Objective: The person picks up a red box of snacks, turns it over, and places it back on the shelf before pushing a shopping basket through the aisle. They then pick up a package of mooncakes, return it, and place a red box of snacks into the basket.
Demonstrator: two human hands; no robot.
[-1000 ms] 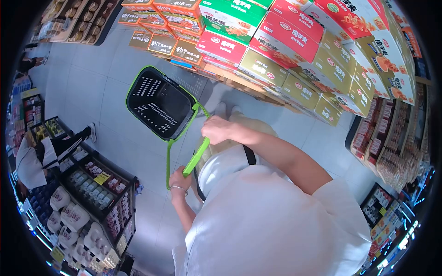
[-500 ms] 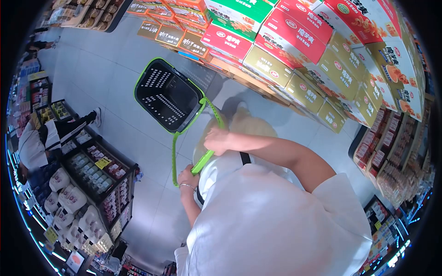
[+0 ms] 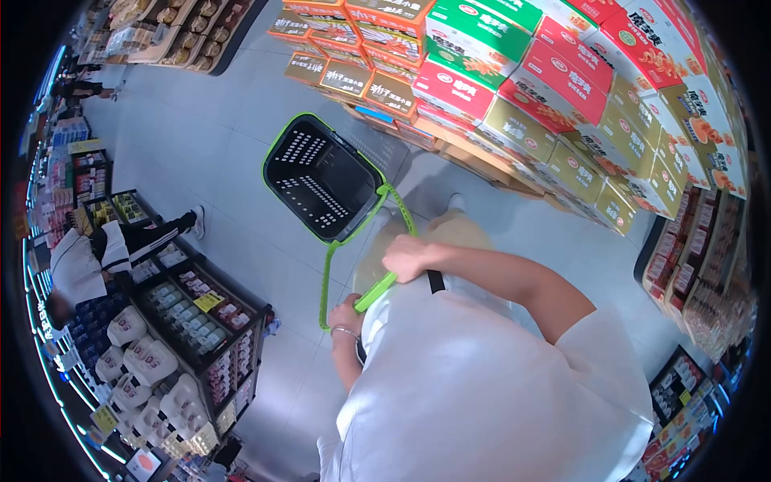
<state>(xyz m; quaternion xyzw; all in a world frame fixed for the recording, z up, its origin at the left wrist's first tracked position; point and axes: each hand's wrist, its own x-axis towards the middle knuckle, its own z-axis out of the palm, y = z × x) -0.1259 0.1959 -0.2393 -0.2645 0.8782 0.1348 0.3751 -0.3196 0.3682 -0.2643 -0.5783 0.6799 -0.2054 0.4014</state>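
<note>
A black shopping basket with a green rim hangs in front of my legs, and nothing shows inside it. Its long green handle runs back to my waist. My right hand is wrapped round the upper part of the grip. Lower on the same grip, my left hand, with a bracelet at the wrist, is closed round it near the handle's corner. The fingertips of both hands are partly hidden.
Stacked snack boxes stand on a low wooden base ahead and to the right. A shelf of packets is at the far right. At left is a display shelf, with a person beside it.
The view has shifted, so the basket, boxes and shelves appear farther right. Both hands keep hold of the handle, with my right hand slightly nearer the top end of the grip.
</note>
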